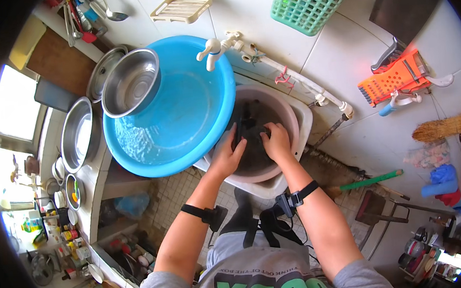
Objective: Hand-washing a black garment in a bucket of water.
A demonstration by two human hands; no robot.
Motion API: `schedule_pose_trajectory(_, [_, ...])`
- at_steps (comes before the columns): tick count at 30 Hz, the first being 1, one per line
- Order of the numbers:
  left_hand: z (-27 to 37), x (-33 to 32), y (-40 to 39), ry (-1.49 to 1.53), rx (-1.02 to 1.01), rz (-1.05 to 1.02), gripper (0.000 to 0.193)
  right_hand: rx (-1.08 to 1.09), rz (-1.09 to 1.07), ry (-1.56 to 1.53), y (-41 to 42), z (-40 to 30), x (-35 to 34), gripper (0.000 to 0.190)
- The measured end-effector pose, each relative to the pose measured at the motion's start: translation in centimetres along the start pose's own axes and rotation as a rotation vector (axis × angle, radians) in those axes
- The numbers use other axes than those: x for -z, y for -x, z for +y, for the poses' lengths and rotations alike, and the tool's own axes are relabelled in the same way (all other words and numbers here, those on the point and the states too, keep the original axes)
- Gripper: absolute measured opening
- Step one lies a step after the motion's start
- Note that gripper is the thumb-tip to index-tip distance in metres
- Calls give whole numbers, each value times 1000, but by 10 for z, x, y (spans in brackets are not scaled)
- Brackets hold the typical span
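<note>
A pinkish plastic basin [289, 111] holding dark, murky water stands inside a white sink [305, 118]. In the water lies a dark, wet item [249, 120], perhaps cloth; most of it is submerged. My left hand [227, 154] reaches over the basin's left side, thumb apart from the fingers, with something dark between them. Whether it grips that is unclear. On the right side my right hand [276, 142] has its fingers curled on a dark piece at the water's surface. A large blue tub [180, 119] of clear water overlaps the basin's left rim.
A white tap [212, 51] juts over the blue tub from a wall pipe [290, 75]. One metal bowl [132, 84] rests on the tub's edge; another metal basin [78, 134] stands left on the counter. An orange grater [394, 78] and green basket [305, 6] hang on the wall.
</note>
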State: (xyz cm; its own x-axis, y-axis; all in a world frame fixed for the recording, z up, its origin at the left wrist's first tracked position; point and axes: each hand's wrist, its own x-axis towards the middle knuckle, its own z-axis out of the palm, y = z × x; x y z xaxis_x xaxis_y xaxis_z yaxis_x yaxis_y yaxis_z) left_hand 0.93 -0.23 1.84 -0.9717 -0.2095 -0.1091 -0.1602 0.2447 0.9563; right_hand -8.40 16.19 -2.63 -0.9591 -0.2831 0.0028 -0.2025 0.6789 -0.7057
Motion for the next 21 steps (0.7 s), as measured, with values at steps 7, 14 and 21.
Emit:
schedule_pose_trajectory(7, [-13, -9, -7, -369, -249, 273, 55, 380, 126, -254, 15, -28, 23, 18])
schedule_pose_trajectory(14, [2, -15, -3, -334, -166, 143, 49, 415, 249, -92, 2, -52, 10, 17])
schedule_pose_trajectory(21, [2, -23, -8, -414, -205, 171, 45, 546, 203, -233, -3, -42, 14, 18])
